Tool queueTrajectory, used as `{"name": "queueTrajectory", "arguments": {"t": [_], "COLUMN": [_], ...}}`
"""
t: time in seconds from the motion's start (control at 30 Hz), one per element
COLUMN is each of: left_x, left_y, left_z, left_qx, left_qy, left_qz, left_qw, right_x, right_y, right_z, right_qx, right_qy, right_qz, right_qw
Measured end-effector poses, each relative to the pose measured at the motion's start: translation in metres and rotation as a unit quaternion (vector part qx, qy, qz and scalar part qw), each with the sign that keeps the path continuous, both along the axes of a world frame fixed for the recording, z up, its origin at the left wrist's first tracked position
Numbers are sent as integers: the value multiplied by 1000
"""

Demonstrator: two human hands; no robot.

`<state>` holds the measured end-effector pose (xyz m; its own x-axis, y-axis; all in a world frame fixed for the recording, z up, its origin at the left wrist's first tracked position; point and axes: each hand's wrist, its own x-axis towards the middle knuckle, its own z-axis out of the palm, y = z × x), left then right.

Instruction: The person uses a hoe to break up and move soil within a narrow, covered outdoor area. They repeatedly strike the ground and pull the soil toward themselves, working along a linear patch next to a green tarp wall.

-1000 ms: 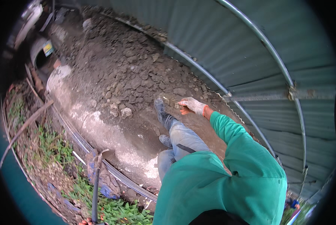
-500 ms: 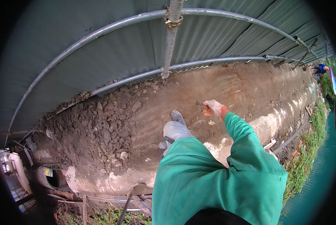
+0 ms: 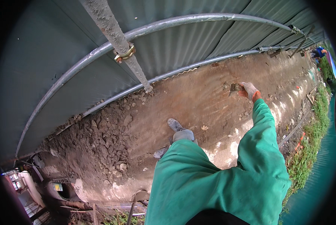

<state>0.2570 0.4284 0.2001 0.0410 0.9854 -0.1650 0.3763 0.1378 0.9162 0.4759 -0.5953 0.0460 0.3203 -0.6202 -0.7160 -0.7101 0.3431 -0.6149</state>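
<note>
The right hand [image 3: 249,91] has moved farther right of the two boots [image 3: 174,125], at one dark clod [image 3: 235,88]; one shovel [image 3: 141,195] is left. I cannot tell either hand's grip.

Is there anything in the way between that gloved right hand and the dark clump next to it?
Nothing visible is: the dark clump is right by the fingertips of the gloved right hand, though whether they grip it is unclear. The metal pole is well off to the left.

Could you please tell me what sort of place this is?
Probably an outdoor construction or digging site: corrugated sheeting stands behind clamped metal pipes, with broken soil heaped nearby.
</note>
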Motion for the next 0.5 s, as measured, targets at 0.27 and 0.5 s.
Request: {"name": "queueTrajectory", "arguments": {"t": [0.27, 0.5], "left_x": [-5, -52], "left_y": [-10, 23], "left_z": [-8, -21], "left_qx": [-11, -16], "left_qy": [-12, -41], "left_qz": [13, 40], "left_qw": [1000, 998], "right_x": [32, 28], "right_y": [48, 331], "right_z": [-67, -82], "right_qx": [-306, -241], "right_qy": [177, 88], "right_qz": [288, 613], "right_qw": [890, 747]}}
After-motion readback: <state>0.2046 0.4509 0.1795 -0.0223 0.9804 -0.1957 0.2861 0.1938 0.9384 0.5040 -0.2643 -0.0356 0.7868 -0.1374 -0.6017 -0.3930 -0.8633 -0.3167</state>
